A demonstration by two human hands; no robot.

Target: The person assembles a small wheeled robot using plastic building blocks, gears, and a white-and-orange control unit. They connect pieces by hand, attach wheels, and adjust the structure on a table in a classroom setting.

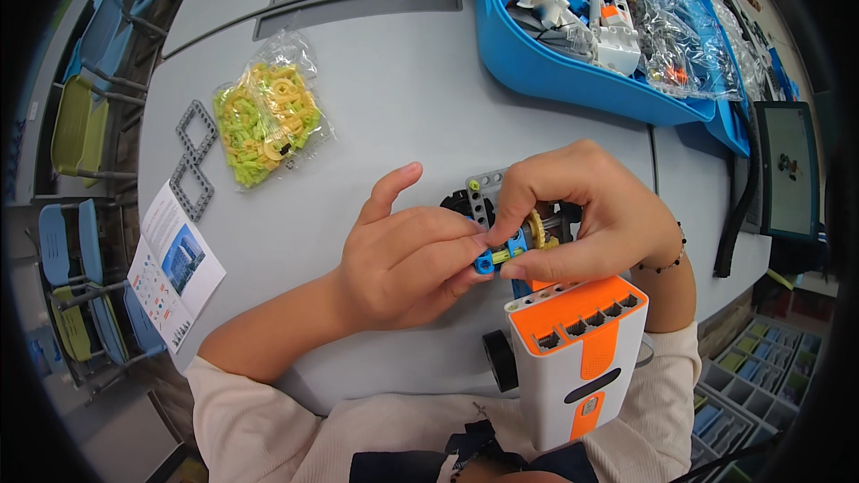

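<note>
Two hands on model; grey table, chairs beside.

White-and-orange block near right, blue-and-lime connectors, bright blue tub far right, yellow-and-lime bagged pieces left, grey table

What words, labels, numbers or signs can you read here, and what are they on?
None reads clearly enough to quote.
Paper leaflet: lines of print beside a blue picture, too small and blurred to read.
White-and-orange box: any marks near its sockets are too small to read.
Screen: a small picture shows; any wording is too small to read.
</note>
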